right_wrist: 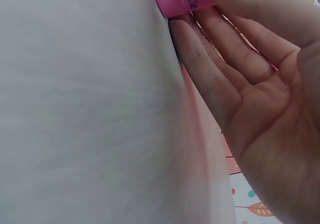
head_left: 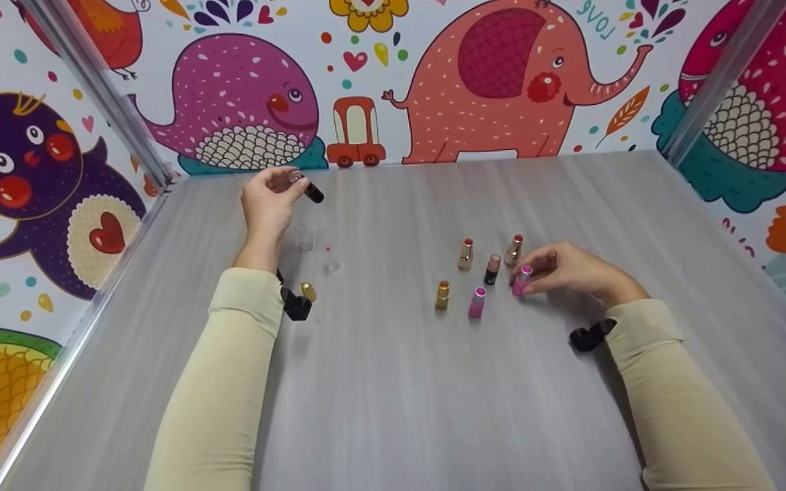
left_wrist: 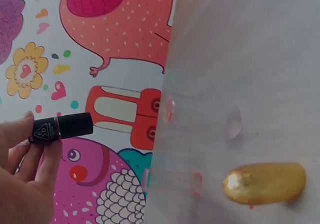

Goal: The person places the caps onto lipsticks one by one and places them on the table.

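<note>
My left hand [head_left: 269, 204] pinches a black lipstick tube [left_wrist: 62, 126] between thumb and fingertips, tilted and raised at the far left of the table. White lettering shows on it in the left wrist view. At the right, my right hand [head_left: 563, 273] holds a pink lipstick [head_left: 522, 281] upright at the tabletop, with thumb and fingers on its sides. A second pink lipstick [head_left: 477, 302] stands to its left. Also uncapped and upright nearby are a gold lipstick [head_left: 442, 295], a black one [head_left: 492, 269] and two rose-gold ones, one left [head_left: 466, 254], one right [head_left: 514, 250].
Near my left forearm, a gold cap [left_wrist: 267, 183] and several clear caps, one of them a small round clear cap [head_left: 333, 267], lie on the grey wood-grain table [head_left: 379, 395]. Printed cartoon panels [head_left: 366, 75] rise along the back and sides.
</note>
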{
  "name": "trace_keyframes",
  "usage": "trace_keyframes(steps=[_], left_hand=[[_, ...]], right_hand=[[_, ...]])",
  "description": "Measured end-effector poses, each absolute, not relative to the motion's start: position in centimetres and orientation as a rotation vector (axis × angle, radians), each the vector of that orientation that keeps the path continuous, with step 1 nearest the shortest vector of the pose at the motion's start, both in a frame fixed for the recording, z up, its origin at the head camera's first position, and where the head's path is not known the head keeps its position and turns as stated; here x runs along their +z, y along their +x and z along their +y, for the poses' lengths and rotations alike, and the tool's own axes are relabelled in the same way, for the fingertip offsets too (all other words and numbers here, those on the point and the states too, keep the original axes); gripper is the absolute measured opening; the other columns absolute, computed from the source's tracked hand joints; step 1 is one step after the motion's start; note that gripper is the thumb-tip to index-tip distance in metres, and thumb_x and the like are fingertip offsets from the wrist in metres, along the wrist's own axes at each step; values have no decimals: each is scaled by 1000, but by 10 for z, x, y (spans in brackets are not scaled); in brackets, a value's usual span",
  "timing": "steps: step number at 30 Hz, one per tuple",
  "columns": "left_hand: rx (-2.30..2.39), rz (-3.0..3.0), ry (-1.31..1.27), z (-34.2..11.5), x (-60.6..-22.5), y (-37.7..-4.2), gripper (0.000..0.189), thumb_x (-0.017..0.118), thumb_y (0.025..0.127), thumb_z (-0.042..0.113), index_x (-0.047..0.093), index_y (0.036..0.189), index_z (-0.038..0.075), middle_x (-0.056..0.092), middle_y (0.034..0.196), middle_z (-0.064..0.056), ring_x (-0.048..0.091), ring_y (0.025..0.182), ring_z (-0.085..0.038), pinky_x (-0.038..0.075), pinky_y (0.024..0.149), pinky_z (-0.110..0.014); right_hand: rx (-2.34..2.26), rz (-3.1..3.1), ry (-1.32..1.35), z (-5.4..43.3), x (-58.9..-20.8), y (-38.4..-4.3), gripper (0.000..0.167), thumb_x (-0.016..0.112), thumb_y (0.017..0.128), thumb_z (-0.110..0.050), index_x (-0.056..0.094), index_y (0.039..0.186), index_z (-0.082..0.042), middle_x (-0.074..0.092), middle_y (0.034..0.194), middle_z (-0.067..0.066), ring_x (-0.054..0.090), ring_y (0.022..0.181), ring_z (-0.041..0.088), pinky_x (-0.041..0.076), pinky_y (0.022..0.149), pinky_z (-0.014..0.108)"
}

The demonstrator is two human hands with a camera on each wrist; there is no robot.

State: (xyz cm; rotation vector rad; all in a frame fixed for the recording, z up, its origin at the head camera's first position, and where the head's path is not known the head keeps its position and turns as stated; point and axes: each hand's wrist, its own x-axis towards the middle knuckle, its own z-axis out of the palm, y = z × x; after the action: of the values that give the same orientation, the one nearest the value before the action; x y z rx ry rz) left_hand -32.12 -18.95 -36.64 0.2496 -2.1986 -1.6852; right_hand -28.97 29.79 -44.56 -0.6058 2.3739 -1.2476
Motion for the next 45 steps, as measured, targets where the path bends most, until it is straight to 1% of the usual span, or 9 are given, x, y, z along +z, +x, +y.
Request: trace_keyframes(steps=[4, 7, 11, 16, 19, 28, 34, 40, 45], left_hand=[[-1648, -2263, 267, -188, -369, -329, 31, 76, 101, 11, 71, 130, 2, 71, 128, -15, 66, 119, -22, 56, 102, -27], [-1639, -2299, 296, -190, -372, -333, 31, 74, 102, 10, 71, 132, 2, 70, 130, -15, 65, 121, -22, 56, 103, -28], [-1566, -2348, 345, -198, -377, -338, 30, 72, 103, 11, 71, 133, 3, 69, 131, -14, 64, 122, -23, 56, 104, -30], [-1453, -2400, 393, -209, -386, -342, 29, 71, 103, 10, 71, 132, 2, 71, 130, -15, 65, 121, -25, 55, 103, -33], [-1439, -2420, 429, -214, -390, -345, 29, 71, 103, 7, 71, 131, 0, 71, 129, -17, 65, 120, -26, 54, 103, -35], [-1402, -2568, 463, -222, -399, -348, 30, 69, 102, 3, 70, 132, -2, 69, 131, -20, 62, 121, -30, 52, 107, -40], [-1412, -2595, 477, -222, -405, -351, 31, 70, 101, 1, 70, 132, -3, 69, 131, -21, 63, 119, -29, 54, 104, -39], [-1443, -2585, 476, -220, -406, -352, 30, 68, 102, 1, 69, 132, -3, 69, 130, -20, 64, 117, -28, 55, 102, -37], [-1432, -2592, 467, -218, -406, -356, 31, 68, 102, 2, 69, 133, -3, 69, 132, -20, 65, 119, -29, 55, 102, -36]], right_hand=[[-1258, 2379, -637, 296, -446, -288, 30, 88, 87, -6, 78, 115, 1, 80, 110, 9, 72, 101, 12, 55, 89, 18], [-1244, 2399, -643, 294, -446, -288, 28, 89, 86, -6, 79, 112, 0, 80, 108, 8, 71, 98, 11, 55, 88, 19], [-1202, 2444, -609, 290, -445, -287, 26, 91, 86, -10, 80, 109, -4, 78, 106, 5, 68, 96, 15, 54, 86, 20], [-1159, 2491, -571, 286, -444, -287, 26, 94, 83, -17, 81, 104, -8, 77, 101, 4, 65, 93, 18, 53, 80, 21], [-1159, 2489, -567, 285, -443, -287, 26, 95, 83, -18, 81, 103, -8, 77, 100, 5, 65, 93, 19, 53, 79, 22], [-1167, 2472, -569, 284, -444, -288, 26, 94, 84, -19, 81, 104, -10, 75, 100, 4, 63, 95, 21, 52, 83, 22], [-1159, 2482, -585, 286, -445, -288, 24, 94, 84, -16, 81, 103, -9, 75, 97, 3, 63, 92, 19, 52, 80, 21], [-1170, 2477, -623, 288, -446, -289, 22, 93, 84, -13, 81, 101, -7, 76, 96, 1, 65, 90, 13, 53, 79, 19], [-1210, 2458, -641, 290, -447, -289, 22, 92, 83, -7, 79, 101, -1, 77, 94, 2, 66, 85, 8, 53, 74, 18]])
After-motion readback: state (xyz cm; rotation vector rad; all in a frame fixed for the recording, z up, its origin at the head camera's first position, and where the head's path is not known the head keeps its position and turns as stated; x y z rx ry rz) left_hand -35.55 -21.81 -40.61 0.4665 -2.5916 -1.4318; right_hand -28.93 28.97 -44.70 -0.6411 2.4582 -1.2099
